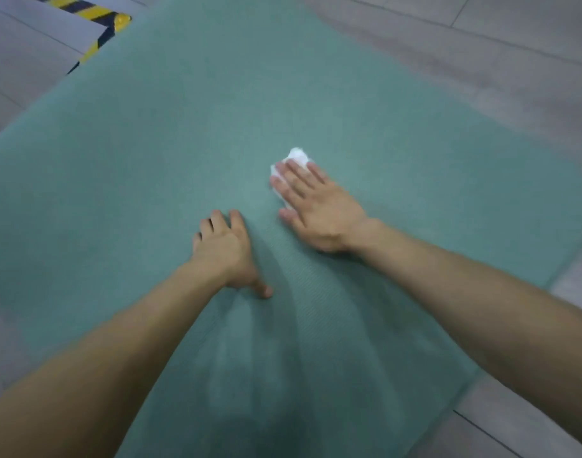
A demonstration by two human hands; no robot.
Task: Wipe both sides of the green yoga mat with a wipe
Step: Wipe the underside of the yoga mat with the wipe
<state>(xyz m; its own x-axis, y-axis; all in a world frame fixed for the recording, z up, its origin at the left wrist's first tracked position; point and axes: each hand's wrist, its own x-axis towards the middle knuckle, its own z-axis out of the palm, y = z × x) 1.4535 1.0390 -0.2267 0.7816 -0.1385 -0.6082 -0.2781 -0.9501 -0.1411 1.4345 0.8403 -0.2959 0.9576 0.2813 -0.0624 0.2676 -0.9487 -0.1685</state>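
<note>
The green yoga mat (pixel 217 120) lies flat on the floor and fills most of the head view. My right hand (pixel 316 206) presses flat on a crumpled white wipe (pixel 298 157) near the mat's middle, and part of the wipe sticks out past the fingertips. My left hand (pixel 225 249) rests on the mat just left of it, fingers spread and thumb out, holding nothing. Both bare forearms reach in from the bottom corners.
Grey tiled floor (pixel 481 44) surrounds the mat. A yellow and black hazard stripe (pixel 98 31) runs along the floor at the top left, partly under the mat's edge. The mat's right edge (pixel 527 312) sits near my right forearm.
</note>
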